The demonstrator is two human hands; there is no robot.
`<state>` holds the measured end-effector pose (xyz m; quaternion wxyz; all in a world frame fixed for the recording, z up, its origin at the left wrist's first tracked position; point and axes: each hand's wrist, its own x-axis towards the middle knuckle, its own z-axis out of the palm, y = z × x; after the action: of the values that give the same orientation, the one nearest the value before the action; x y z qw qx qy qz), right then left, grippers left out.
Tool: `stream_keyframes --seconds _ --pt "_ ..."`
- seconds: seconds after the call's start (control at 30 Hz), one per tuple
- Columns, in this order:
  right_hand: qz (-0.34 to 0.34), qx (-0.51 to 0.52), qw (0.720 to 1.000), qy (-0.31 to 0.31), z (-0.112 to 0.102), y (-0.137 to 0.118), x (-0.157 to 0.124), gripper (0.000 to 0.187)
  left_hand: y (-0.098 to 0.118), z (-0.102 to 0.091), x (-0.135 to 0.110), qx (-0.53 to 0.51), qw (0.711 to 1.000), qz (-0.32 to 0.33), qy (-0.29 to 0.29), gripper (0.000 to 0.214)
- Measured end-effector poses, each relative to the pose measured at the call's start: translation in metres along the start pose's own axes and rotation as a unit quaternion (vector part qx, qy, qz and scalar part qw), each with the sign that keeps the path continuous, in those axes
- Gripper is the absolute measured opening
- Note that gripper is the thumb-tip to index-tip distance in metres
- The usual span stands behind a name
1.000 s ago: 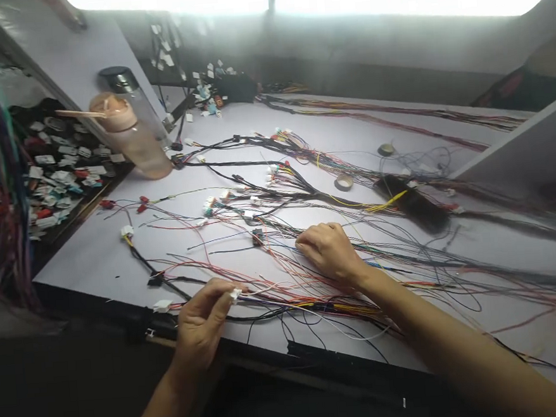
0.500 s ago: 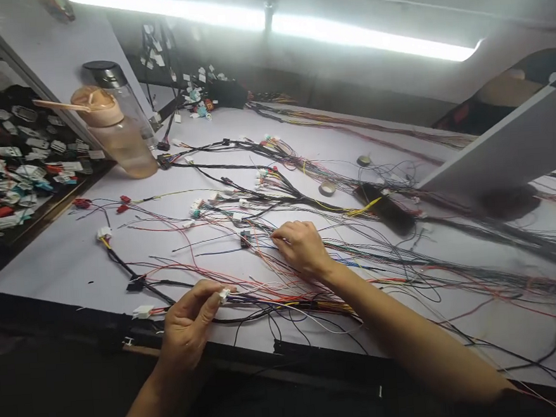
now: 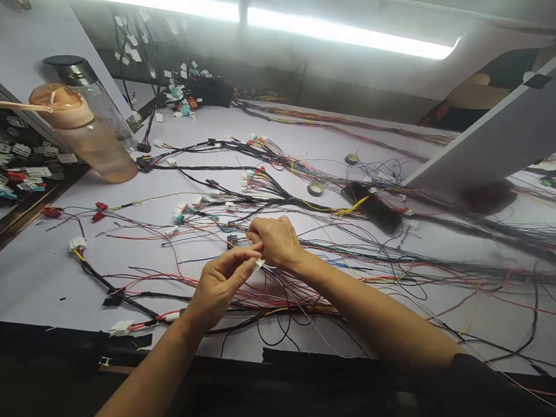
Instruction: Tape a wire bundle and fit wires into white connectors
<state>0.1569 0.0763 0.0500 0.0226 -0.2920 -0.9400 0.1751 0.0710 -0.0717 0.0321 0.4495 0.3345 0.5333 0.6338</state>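
Pinched between thumb and forefinger of my left hand point(image 3: 221, 285) is a small white plastic connector point(image 3: 259, 264) with thin wires trailing from it. My right hand point(image 3: 278, 241) is just beyond, its fingers curled down over the wires, and the two hands meet or nearly so. What the right fingertips grip is hidden. Left of them, a black multi-pin connector point(image 3: 232, 241) lies on the table with wires running from it. Beneath both hands a bundle of red wires point(image 3: 178, 278) spreads across the white tabletop point(image 3: 30, 276).
Black-wrapped harness branches point(image 3: 258, 200) cross the table. A dark phone point(image 3: 376, 208) lies to the right, beside a tape roll point(image 3: 315, 188). At left stand a peach-lidded bottle point(image 3: 97, 151) and a clear bottle point(image 3: 109, 112). A slanted white panel point(image 3: 481, 124) rises at right.
My left hand has moved right and up with the white connector, next to my right hand. My right hand stays near the black connector; the view has shifted slightly.
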Motion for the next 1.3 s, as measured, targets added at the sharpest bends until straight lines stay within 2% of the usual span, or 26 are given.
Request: stream_keyframes --seconds 0.07,0.17,0.27,0.33,0.43,0.5,0.53,0.63,0.73,0.83,0.97,1.03,1.13,1.23,1.3 --pt "0.008 0.017 1.000 -0.004 -0.007 0.005 -0.002 0.018 -0.002 0.001 0.009 -0.018 1.000 -0.019 0.008 0.020" --pt "0.021 0.059 0.997 0.033 -0.018 0.015 -0.008 0.015 -0.004 0.000 0.017 -0.028 0.998 -0.054 0.031 0.026" --pt "0.030 0.168 0.982 0.079 -0.035 0.028 -0.013 0.013 -0.004 -0.002 0.021 -0.019 0.995 -0.074 0.064 0.033" --pt "0.025 0.272 0.957 0.095 -0.052 0.036 -0.016 0.013 -0.004 -0.004 0.023 -0.024 0.993 -0.080 0.089 0.038" --pt "0.016 0.412 0.905 0.106 -0.079 0.046 -0.022 0.014 -0.005 -0.006 0.025 -0.052 0.989 -0.082 0.113 0.039" --pt "0.011 0.454 0.883 0.118 -0.093 0.050 -0.027 0.013 -0.007 -0.007 0.025 -0.050 0.989 -0.069 0.118 0.036" --pt "0.010 0.456 0.881 0.127 -0.097 0.052 -0.031 0.013 -0.007 -0.006 0.023 -0.038 0.991 -0.059 0.116 0.035" --pt "0.030 0.413 0.900 0.132 -0.098 0.056 -0.045 0.018 -0.010 -0.003 0.016 0.019 0.996 -0.020 0.086 0.031" --pt "0.044 0.345 0.933 0.095 -0.087 0.064 -0.064 0.028 -0.014 0.001 0.011 0.058 0.996 0.007 0.065 0.028" --pt "0.049 0.288 0.954 0.067 -0.074 0.074 -0.086 0.029 -0.016 0.001 0.010 0.054 0.996 0.006 0.072 0.026" --pt "0.037 0.235 0.971 -0.037 -0.061 0.083 -0.117 0.025 -0.016 -0.001 0.009 0.019 0.997 -0.004 0.080 0.026" --pt "0.029 0.216 0.974 -0.065 -0.056 0.084 -0.127 0.022 -0.015 -0.003 0.009 0.000 0.997 -0.011 0.078 0.025" --pt "0.034 0.161 0.984 -0.066 -0.050 0.081 -0.131 0.019 -0.013 -0.003 0.010 -0.012 0.996 -0.027 0.083 0.027" --pt "0.027 0.118 0.988 -0.093 -0.051 0.071 -0.122 0.014 -0.013 -0.002 0.012 -0.011 0.995 -0.040 0.091 0.030" --pt "0.008 0.108 0.988 -0.107 -0.055 0.061 -0.111 0.021 -0.012 -0.001 0.013 -0.015 0.995 -0.045 0.093 0.031"
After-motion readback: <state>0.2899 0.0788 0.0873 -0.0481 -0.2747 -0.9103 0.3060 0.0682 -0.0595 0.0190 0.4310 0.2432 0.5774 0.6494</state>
